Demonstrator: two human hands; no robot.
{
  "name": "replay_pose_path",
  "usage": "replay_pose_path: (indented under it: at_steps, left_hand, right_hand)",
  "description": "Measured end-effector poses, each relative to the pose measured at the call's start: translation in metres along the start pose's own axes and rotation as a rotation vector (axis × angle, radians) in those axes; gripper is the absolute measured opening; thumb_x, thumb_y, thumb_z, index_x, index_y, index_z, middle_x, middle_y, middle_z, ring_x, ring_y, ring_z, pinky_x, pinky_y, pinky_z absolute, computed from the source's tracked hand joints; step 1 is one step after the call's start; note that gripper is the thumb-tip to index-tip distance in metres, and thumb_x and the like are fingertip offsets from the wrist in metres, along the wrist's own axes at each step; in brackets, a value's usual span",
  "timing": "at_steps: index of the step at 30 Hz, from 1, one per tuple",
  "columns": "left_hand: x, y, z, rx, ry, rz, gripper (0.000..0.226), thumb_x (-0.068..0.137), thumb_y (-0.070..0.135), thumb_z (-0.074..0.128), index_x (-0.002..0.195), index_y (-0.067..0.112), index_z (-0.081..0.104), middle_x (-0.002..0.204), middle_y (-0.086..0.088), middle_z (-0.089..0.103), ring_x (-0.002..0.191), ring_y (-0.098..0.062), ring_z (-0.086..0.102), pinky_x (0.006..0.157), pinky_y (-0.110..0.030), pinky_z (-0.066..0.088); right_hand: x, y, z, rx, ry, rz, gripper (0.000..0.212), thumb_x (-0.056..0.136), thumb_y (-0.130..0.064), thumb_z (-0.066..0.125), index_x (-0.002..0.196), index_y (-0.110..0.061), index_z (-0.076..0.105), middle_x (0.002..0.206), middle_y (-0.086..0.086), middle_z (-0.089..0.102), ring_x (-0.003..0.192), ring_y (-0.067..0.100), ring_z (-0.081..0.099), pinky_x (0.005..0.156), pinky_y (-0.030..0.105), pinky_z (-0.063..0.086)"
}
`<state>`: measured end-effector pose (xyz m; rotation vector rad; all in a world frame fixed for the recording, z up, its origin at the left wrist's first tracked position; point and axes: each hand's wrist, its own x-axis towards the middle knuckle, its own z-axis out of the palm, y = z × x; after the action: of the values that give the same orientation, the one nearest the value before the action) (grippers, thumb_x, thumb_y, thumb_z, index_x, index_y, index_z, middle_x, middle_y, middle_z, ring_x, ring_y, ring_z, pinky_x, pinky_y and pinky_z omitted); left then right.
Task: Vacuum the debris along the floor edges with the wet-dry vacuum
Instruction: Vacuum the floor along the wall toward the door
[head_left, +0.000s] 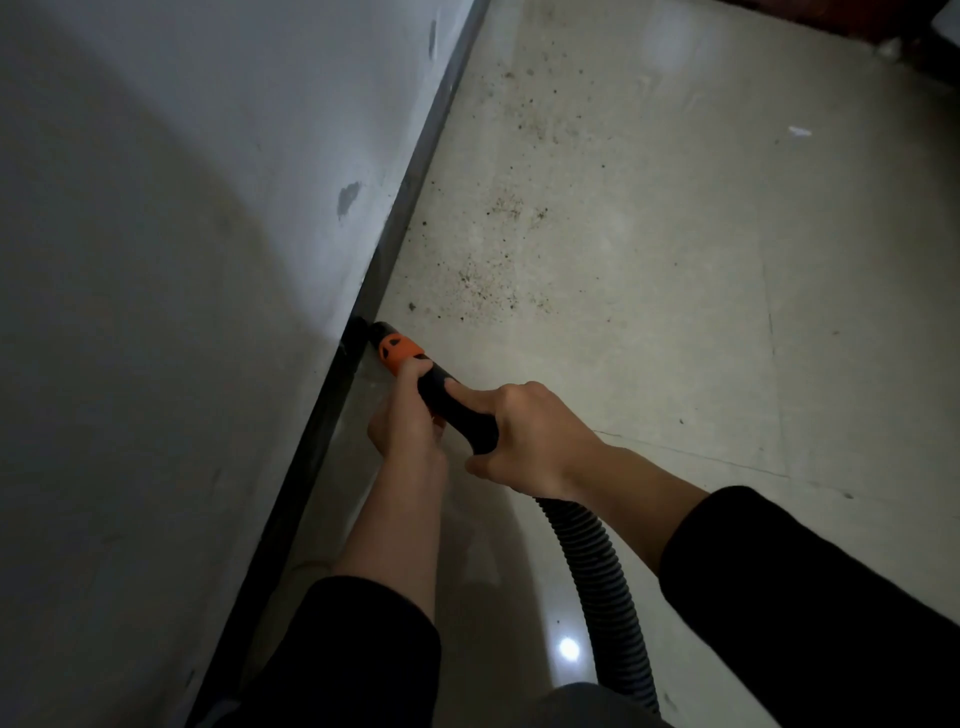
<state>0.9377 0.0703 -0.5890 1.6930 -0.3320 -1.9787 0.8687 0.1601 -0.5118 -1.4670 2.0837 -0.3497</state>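
A black vacuum nozzle with an orange collar (399, 352) points at the dark baseboard (415, 176), its tip touching the floor edge by the wall. My left hand (408, 421) grips the nozzle just behind the orange collar. My right hand (524, 441) grips the black handle further back, index finger laid along it. The ribbed black hose (597, 582) trails from under my right hand toward the bottom of the view. Dark crumbs of debris (483, 283) lie scattered on the pale tile floor ahead of the nozzle, running along the baseboard into the distance.
A grey wall (182, 260) fills the left side. The tile floor (727, 312) stretches right, with a white scrap (799, 131) far off. A dark object (883, 26) sits at the top right corner. A light glare (569, 649) reflects near the hose.
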Motion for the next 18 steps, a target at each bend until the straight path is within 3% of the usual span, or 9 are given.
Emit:
replay_pose_path:
  at_steps: [4, 10, 18]
  left_hand:
    - [0.009, 0.001, 0.0, 0.047, -0.063, -0.012, 0.035, 0.07, 0.028, 0.075, 0.099, 0.009, 0.072, 0.103, -0.009, 0.073, 0.094, -0.023, 0.072, 0.063, -0.028, 0.055]
    - [0.009, 0.004, 0.008, 0.081, -0.122, -0.021, 0.043, 0.078, 0.026, 0.074, 0.115, 0.005, 0.067, 0.111, -0.012, 0.071, 0.095, -0.023, 0.071, 0.057, -0.024, 0.055]
    - [-0.003, -0.01, 0.025, 0.098, -0.196, -0.02, 0.026, 0.083, 0.019, 0.071, 0.104, 0.004, 0.067, 0.105, -0.012, 0.071, 0.083, -0.019, 0.069, 0.054, -0.02, 0.054]
  right_hand:
    - [0.003, 0.002, 0.004, -0.022, 0.021, -0.008, 0.08, 0.074, -0.013, 0.067, 0.147, -0.03, 0.037, 0.08, 0.005, 0.066, 0.066, 0.02, 0.056, 0.058, 0.026, 0.041]
    - [0.005, 0.008, 0.005, -0.058, 0.069, 0.012, 0.081, 0.074, -0.012, 0.065, 0.148, -0.027, 0.034, 0.081, 0.009, 0.067, 0.069, 0.025, 0.06, 0.063, 0.036, 0.05]
    - [-0.008, 0.022, -0.006, -0.077, 0.075, 0.098, 0.082, 0.075, -0.014, 0.063, 0.149, -0.029, 0.03, 0.085, 0.01, 0.067, 0.072, 0.025, 0.059, 0.06, 0.034, 0.048]
